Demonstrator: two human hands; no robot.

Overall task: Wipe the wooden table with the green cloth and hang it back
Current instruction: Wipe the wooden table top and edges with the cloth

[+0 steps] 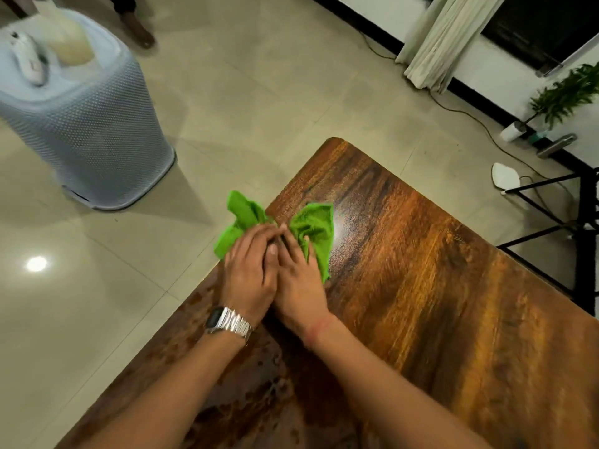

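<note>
Wooden surface (pixel 421 270): wide bare stretch right of hands, left edge just beside them. Green cloth (pixel 311 228) bunched at that edge, part hanging over. Left hand (pixel 249 270) and right hand (pixel 298 280), 2 flat palms pressing cloth. Best: spread cloth flatter, sweep rightward, even pressure.

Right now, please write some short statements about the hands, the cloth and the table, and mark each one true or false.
1. Both hands press on the green cloth. True.
2. The cloth lies in the middle of the wooden table. False: it lies at the table's edge, partly hanging over it.
3. The left hand has a metal watch on its wrist. True.
4. The right hand is lifted off the cloth. False: it rests on it.
5. A pale basket stands on the table. False: it stands on the floor.
</note>
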